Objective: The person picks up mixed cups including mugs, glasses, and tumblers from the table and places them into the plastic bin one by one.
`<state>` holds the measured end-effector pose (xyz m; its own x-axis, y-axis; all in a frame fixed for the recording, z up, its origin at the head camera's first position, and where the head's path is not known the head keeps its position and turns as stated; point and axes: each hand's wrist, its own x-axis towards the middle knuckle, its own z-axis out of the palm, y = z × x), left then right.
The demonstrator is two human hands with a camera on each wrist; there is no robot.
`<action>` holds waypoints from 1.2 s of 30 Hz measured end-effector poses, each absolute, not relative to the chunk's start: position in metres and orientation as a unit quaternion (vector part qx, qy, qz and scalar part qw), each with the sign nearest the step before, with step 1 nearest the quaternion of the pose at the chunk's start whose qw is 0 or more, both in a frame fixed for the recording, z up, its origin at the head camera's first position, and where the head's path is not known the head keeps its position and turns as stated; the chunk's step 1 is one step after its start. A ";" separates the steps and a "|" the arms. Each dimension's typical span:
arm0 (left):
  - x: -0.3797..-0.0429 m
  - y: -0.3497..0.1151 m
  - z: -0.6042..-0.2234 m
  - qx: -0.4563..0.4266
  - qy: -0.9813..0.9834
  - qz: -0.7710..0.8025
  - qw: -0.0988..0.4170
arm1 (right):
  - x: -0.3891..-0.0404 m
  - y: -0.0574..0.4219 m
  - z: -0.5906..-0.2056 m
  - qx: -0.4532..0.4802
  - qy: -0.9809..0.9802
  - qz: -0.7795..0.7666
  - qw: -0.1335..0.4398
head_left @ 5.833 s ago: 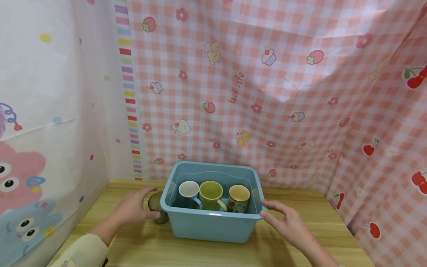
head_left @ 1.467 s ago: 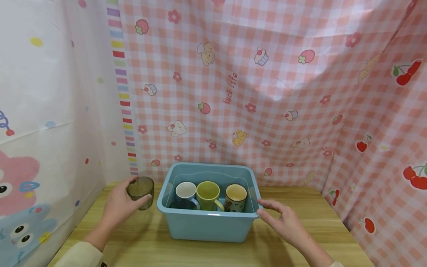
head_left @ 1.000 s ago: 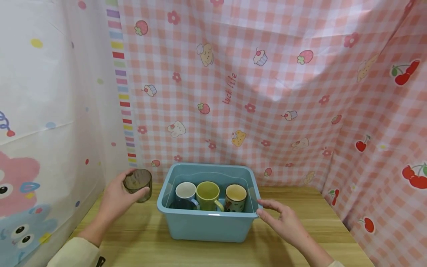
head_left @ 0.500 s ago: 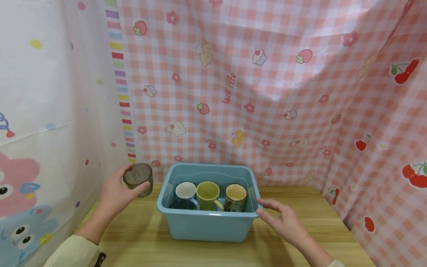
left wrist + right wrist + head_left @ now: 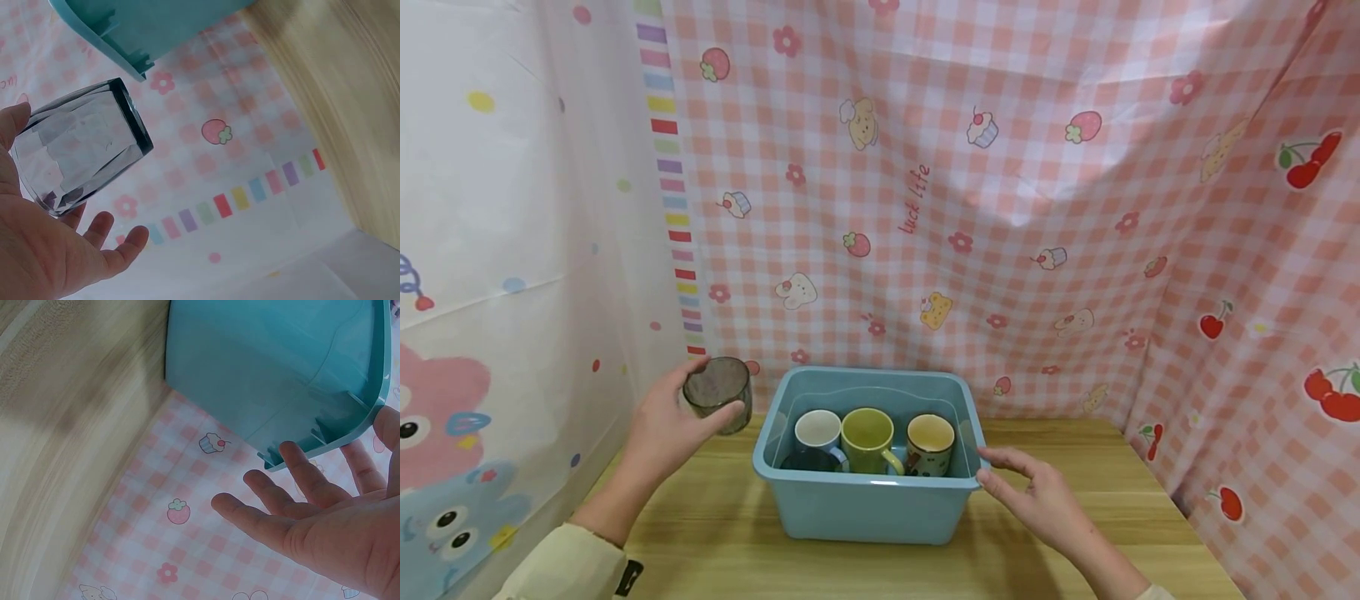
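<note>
My left hand (image 5: 662, 425) holds a smoky, see-through glass tumbler (image 5: 718, 396) between thumb and fingers, raised above the table left of a blue plastic bin (image 5: 872, 504). In the left wrist view the tumbler (image 5: 81, 147) lies across the picture, its thick dark base pointing away from the palm. At the bin's right rim my right hand (image 5: 1037, 500) touches with the tips of thumb and index finger. The right wrist view shows its other fingers (image 5: 269, 531) spread and fairly straight, apart from the bin wall.
Inside the bin stand a white-lined mug with a blue handle (image 5: 818, 429), a green mug (image 5: 868, 433) and a patterned cup (image 5: 931, 446). A dark object (image 5: 812, 460) sits at its front left. The wooden table (image 5: 715, 533) meets a pink checked curtain (image 5: 1037, 333).
My left hand has taken hold of the tumbler, lifted it off the table and moved it away from the bin. Lately it rises a little and shifts right. My right hand stays at the rim.
</note>
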<state>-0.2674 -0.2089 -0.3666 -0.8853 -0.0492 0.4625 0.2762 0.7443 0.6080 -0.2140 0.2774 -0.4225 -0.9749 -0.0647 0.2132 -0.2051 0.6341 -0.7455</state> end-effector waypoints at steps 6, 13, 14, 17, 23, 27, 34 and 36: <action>-0.266 -0.204 -0.361 -0.066 -0.904 -0.349 0.238 | -0.213 0.278 -0.423 0.076 -0.899 0.424 0.083; -0.266 -0.200 -0.355 -0.071 -0.905 -0.341 0.245 | -0.214 0.278 -0.424 0.076 -0.897 0.428 0.083; -0.266 -0.199 -0.354 -0.071 -0.906 -0.339 0.245 | -0.214 0.278 -0.424 0.075 -0.897 0.429 0.082; -0.266 -0.198 -0.352 -0.067 -0.909 -0.330 0.247 | -0.215 0.277 -0.425 0.070 -0.897 0.430 0.081; -0.266 -0.195 -0.347 -0.070 -0.910 -0.315 0.261 | -0.215 0.278 -0.425 0.075 -0.897 0.427 0.086; -0.266 -0.191 -0.344 -0.078 -0.909 -0.313 0.265 | -0.215 0.277 -0.425 0.080 -0.896 0.428 0.087; -0.265 -0.185 -0.339 -0.081 -0.908 -0.321 0.258 | -0.213 0.277 -0.422 0.085 -0.894 0.431 0.086; -0.265 -0.184 -0.338 -0.082 -0.907 -0.321 0.259 | -0.213 0.277 -0.422 0.084 -0.894 0.432 0.085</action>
